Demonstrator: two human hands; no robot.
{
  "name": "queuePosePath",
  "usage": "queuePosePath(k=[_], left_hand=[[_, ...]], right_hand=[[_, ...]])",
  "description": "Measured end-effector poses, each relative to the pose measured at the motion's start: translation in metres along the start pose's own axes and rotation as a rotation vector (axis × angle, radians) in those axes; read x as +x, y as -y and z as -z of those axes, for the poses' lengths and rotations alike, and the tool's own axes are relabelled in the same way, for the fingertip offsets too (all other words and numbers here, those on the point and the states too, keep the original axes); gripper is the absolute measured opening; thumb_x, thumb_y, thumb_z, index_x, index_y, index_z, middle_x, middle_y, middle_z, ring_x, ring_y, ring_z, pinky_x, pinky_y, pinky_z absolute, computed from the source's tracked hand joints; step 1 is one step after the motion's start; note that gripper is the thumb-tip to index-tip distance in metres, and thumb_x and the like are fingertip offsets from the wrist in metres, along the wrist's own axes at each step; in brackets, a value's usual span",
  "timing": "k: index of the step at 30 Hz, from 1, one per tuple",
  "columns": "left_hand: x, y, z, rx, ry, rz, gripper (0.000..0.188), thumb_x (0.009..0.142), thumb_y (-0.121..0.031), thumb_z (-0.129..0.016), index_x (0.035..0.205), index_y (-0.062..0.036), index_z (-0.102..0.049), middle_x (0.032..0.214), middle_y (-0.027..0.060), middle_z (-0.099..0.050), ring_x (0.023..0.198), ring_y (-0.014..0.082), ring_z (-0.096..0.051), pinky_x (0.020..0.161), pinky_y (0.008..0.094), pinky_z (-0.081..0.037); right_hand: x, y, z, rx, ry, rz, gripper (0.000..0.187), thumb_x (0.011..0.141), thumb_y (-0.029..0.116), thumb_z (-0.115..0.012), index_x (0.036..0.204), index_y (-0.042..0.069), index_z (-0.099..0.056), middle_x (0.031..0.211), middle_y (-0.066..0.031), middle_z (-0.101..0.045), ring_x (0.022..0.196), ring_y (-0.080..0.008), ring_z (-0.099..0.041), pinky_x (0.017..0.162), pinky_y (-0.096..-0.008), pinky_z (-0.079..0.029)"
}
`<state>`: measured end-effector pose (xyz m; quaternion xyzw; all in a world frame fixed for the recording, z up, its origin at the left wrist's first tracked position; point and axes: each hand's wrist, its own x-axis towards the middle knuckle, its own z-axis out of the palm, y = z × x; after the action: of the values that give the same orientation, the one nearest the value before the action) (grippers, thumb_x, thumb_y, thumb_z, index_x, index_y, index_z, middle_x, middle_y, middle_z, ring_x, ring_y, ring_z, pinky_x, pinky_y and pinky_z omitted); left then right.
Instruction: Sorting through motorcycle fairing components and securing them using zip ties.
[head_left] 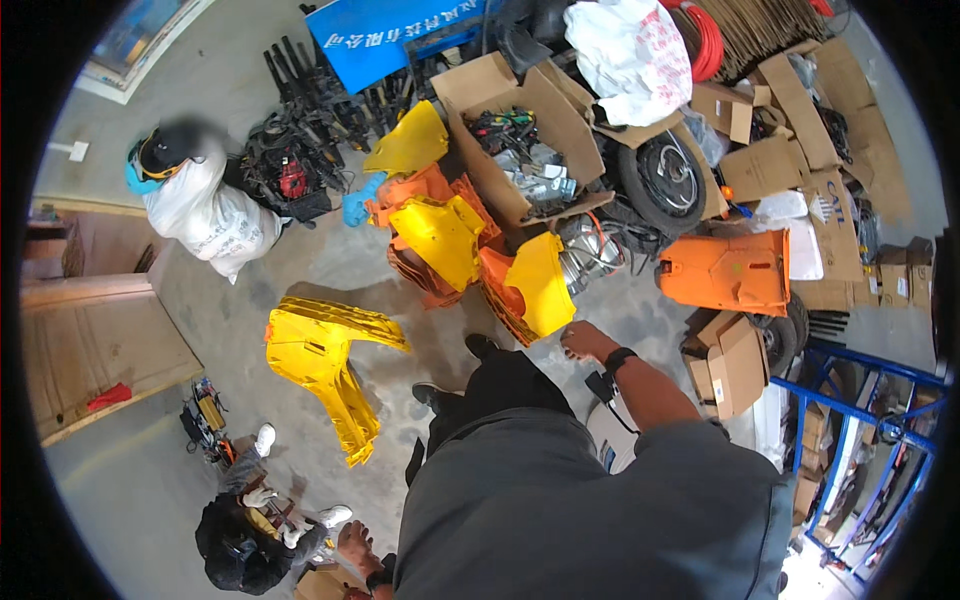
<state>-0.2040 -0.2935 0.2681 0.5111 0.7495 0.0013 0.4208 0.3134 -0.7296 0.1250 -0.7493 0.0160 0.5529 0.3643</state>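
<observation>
My right hand [588, 343] hangs over the floor beside a yellow plastic panel [541, 288]; its fingers are loosely bent and apart, with nothing visible in them. At the lower left, my left hand [357, 546] is partly in view with fingers apart, holding nothing that I can see. It is near an open cardboard box [328, 583]. A stack of yellow molded plastic panels [312, 342] stands on the floor in front of me to the left. More yellow panels [437, 240] and orange panels [413, 190] are piled ahead.
A crouching person [240, 535] with gloves works at lower left. Another person [185, 160] is beside a white sack [232, 235]. A parts box [520, 150], a wheel [662, 187], an orange panel [724, 272] and a blue metal rack [868, 424] line the far and right sides.
</observation>
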Motion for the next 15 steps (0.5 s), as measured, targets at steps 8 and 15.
queuePosePath(k=[8,15], left_hand=[[-0.017,-0.031,-0.011,-0.039,0.012,-0.053,0.018,0.077,-0.018,-0.062,0.087,-0.0033,-0.063,0.078,0.0046,-0.062,0.067,0.0167,-0.061,0.054,0.0284,-0.044],[-0.012,-0.036,-0.012,0.087,0.045,-0.195,0.016,0.077,-0.019,-0.063,0.082,-0.0044,-0.063,0.076,0.0046,-0.062,0.068,0.0170,-0.061,0.054,0.0283,-0.044]], right_hand=[[-0.011,-0.004,-0.004,0.144,-0.058,-0.075,0.011,0.079,0.009,-0.057,0.069,0.004,-0.057,0.059,-0.0031,-0.053,0.049,-0.0134,-0.051,0.042,-0.0272,-0.039],[-0.008,-0.025,-0.004,0.166,-0.008,-0.048,0.009,0.080,0.007,-0.056,0.084,0.002,-0.062,0.062,-0.0058,-0.056,0.053,-0.0151,-0.055,0.045,-0.0268,-0.043]])
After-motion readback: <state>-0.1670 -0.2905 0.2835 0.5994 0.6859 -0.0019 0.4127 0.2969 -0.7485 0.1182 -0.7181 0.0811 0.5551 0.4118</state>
